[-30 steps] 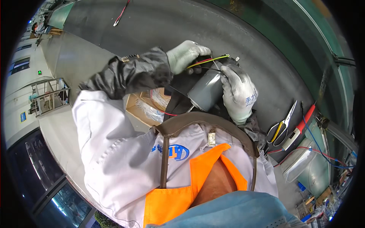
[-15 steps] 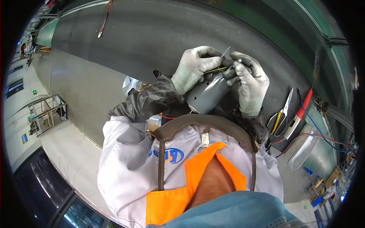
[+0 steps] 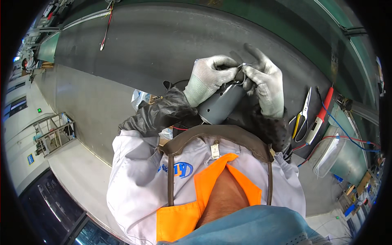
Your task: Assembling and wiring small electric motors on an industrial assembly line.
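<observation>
My left hand [image 3: 210, 77], in a grey-white work glove, is closed with thumb and forefinger pinching a thin wire [image 3: 241, 66]. Close against it, my right hand [image 3: 265, 83], gloved the same way, has one finger stretched up and the thumb at the wire, near a small white tip. Below both hands lies a grey metal cylinder [image 3: 220, 105] with small holes in its side, tilted toward my chest. Wires come out at its far end, partly hidden by the fingers; a lead shows at the near end.
To the right on the dark bench [image 3: 155, 41] lie yellow-handled scissors [image 3: 301, 118] and a red and white corded tool [image 3: 319, 117]. Blue and red cables [image 3: 347, 130] run beyond it. A red-black wire lead [image 3: 107, 30] lies far left. A clear plastic bag [image 3: 140, 98] sits beside my left sleeve.
The clear sleeve-like piece that stuck up by the left fingertips no longer shows there. My right hand's forefinger has lifted and straightened. Both hands stay above the cylinder's far end.
</observation>
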Motion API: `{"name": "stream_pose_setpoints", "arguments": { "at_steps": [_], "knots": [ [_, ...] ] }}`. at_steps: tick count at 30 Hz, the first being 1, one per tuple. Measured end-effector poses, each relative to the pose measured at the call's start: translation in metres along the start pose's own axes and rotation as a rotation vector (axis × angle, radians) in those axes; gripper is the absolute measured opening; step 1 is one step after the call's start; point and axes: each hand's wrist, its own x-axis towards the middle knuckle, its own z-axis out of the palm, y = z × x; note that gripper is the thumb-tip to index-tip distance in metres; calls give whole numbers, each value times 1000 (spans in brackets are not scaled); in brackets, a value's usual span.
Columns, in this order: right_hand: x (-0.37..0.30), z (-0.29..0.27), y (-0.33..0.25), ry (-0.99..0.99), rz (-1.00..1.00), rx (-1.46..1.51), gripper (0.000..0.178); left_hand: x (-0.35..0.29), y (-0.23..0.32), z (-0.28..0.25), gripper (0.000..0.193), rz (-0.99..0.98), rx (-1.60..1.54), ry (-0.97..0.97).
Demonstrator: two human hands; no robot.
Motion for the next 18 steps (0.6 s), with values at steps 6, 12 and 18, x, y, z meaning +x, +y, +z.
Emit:
{"name": "stream_pose_setpoints", "arguments": {
  "at_steps": [6, 12, 18],
  "knots": [
    [-1, -22, -7, -150, 88, -134, 44, 0, -3, 18, 28, 9, -45, -28],
    [-16, -34, 6, 92, -481, -997, 20, -4, -4, 25, 28, 308, 316, -19],
    [-9, -69, 7, -32, -270, -769, 17, -19, -13, 30, 39, 395, 347, 162]
  ]
}}
